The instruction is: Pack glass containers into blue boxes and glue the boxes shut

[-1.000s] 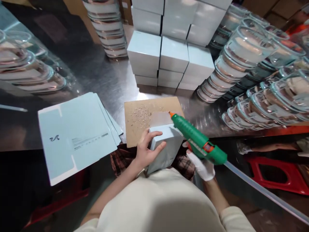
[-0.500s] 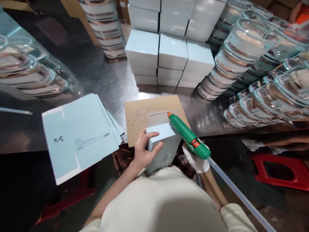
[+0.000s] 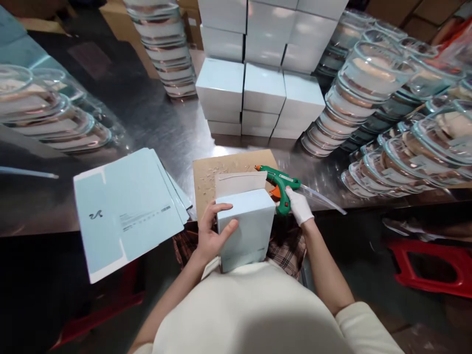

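Note:
My bare left hand (image 3: 208,237) grips the left side of a pale blue box (image 3: 246,227) held against my body at the table's near edge. The box's white flap (image 3: 239,183) stands open with a line of glue along its top. My right hand (image 3: 299,206), in a white glove, holds a green glue gun (image 3: 279,185) to the right of the box. The gun lies low over the table, its orange tip pointing left at the brown cardboard mat (image 3: 206,175). A clear glue stick (image 3: 320,197) trails from the gun's back.
A fan of flat blue box blanks (image 3: 125,211) lies at the left on the steel table (image 3: 162,128). Finished boxes (image 3: 258,93) are stacked behind the mat. Stacks of glass bowls stand at right (image 3: 372,98), back (image 3: 165,44) and left (image 3: 44,108). A red stool (image 3: 431,265) sits lower right.
My right hand has swung the glue gun off the flap, right and down toward the table. A glue line now shows on the flap. My left hand still holds the box.

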`<action>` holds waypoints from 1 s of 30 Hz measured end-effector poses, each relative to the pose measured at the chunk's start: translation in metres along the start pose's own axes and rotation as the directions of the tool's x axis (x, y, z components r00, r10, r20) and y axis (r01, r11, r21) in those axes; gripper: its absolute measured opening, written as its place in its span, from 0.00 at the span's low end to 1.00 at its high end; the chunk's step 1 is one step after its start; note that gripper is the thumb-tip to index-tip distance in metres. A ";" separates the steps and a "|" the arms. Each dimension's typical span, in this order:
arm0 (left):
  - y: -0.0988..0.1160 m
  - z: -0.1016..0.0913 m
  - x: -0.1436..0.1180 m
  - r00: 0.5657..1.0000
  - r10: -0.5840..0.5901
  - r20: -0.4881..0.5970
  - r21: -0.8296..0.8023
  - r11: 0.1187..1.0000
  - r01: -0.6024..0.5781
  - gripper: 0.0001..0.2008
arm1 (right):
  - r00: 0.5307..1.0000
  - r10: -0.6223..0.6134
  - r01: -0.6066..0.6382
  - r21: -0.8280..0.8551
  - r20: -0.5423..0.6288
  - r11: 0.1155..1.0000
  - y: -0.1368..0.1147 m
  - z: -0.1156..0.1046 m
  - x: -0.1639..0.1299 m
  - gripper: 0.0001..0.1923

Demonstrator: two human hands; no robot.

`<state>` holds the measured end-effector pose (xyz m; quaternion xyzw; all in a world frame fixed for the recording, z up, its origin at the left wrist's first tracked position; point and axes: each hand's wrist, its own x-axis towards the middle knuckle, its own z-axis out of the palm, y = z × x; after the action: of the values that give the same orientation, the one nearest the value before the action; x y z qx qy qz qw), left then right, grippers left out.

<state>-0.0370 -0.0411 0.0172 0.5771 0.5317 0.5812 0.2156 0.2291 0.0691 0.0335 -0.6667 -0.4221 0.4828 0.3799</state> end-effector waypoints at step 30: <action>0.004 -0.015 0.023 0.972 -0.057 -0.230 -0.236 0.972 0.001 0.13 | 0.732 -0.617 0.647 -0.011 0.288 0.762 -0.011 -0.012 -0.064 0.38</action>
<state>-0.0550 -0.0284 0.0343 0.4669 0.4897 0.7007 0.2260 0.2270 0.0119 0.0668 -0.4318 -0.6968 0.3856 0.4234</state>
